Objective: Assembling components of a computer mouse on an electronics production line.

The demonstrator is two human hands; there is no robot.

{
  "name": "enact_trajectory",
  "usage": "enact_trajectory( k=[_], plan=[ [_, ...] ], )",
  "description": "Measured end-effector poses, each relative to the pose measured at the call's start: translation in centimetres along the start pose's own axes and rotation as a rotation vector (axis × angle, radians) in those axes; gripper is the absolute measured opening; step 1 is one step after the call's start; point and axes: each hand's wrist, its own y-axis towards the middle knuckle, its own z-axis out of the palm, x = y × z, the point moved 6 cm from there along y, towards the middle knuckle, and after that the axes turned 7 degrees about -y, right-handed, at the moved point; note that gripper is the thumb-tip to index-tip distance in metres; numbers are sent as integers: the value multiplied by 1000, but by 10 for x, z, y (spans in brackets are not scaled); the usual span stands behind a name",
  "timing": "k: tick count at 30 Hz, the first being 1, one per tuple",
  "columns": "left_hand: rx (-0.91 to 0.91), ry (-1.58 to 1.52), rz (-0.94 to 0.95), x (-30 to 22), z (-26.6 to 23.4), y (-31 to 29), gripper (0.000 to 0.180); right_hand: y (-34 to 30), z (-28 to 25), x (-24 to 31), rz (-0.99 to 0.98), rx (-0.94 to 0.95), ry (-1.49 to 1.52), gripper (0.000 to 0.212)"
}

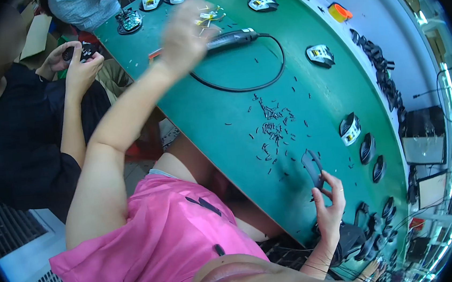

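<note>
the right hand is bent part way shut, with thumb and fingers pinching a dark curved piece by its lower end. the piece is up over the green table, toward its right end, between the near edge and the far edge. the left hand is a blur by the black tool, toward the left end of the table; i can't tell how far open it is or if it has hold of anything. a lot of little black bits lie loose and messy in the middle. white and black mouse shells stand spread out along the far edge, and more dark parts sit in a heap near the right end. it looks like the work is only part way: the dark piece is not set down yet, and many little bits are left.
</note>
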Motion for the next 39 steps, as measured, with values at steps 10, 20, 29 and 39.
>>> enact_trajectory(
  k=[10,20,29,39],
  plan=[
    [233,624,-649,317,-64,-19,37,5,-2,-7,-18,29,-18,42],
    [542,532,-682,294,-74,-13,43,7,4,-19,15,52,-20,40],
    [779,255,-685,257,-83,-33,60,6,3,-6,-17,59,-56,40],
    [658,268,-666,259,-91,-54,71,4,6,-8,-13,89,-81,40]
  ],
)
